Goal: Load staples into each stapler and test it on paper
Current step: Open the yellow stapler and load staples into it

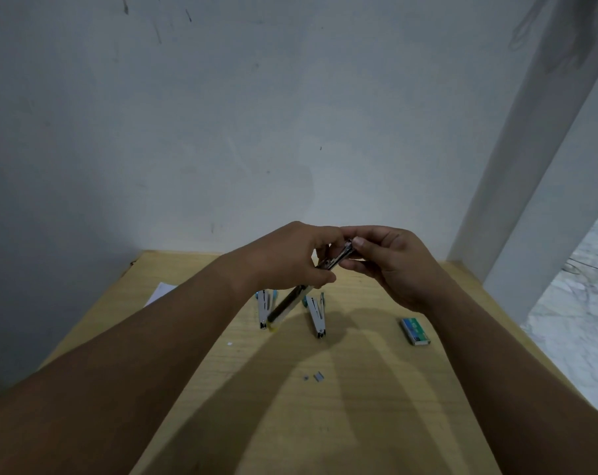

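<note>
loose staples [317, 377] lie nearest on the table [359, 423], the staple box [415, 331] beyond. two staplers [316, 316] wait, apparently untested. above them, the left hand [287, 257] grips an opened stapler [290, 305]; the right hand [390, 265] pinches its tip, likely loading.

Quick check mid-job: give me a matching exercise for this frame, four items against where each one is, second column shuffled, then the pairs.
Items
1. opened stapler
2. staple box
3. loose staples
4. paper

Places
A. lying on the table, nearest the camera
B. at the table's far left edge, partly hidden by the left forearm
C. held above the table by the left hand, with the right hand at its upper end
D. on the table, right of the two resting staplers, by the right forearm

Pairs: 1-C, 2-D, 3-A, 4-B
</note>
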